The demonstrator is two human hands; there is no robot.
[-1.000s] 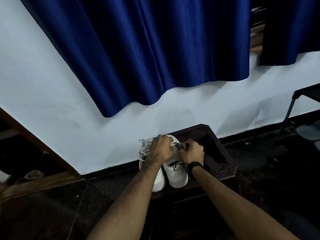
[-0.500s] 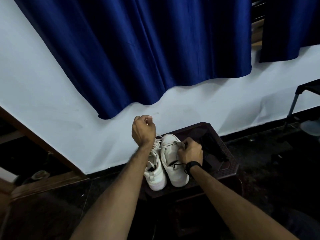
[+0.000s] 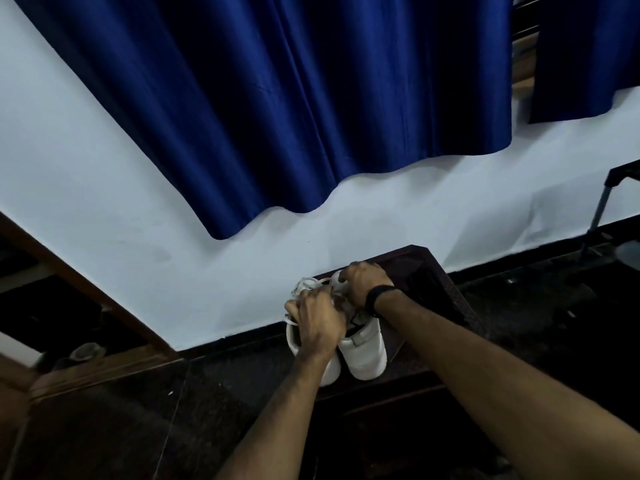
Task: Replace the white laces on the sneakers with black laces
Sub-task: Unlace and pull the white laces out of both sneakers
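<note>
Two white sneakers stand side by side, toes toward me, on a dark wooden stool. My left hand lies over the left sneaker and the gap between the pair, its fingers curled into the loose white lace. My right hand, with a black band on the wrist, grips the far, ankle end of the right sneaker. A thin dark strand shows across that shoe's eyelets. Both hands hide most of the lacing.
The stool stands against a white wall under a blue curtain. A metal stand leg rises at the right. At the left runs a wooden frame. The floor around is dark.
My left hand, raised high above the shoes half a second ago, has come back down onto the laces. My right hand has shifted toward the far end of the right sneaker.
</note>
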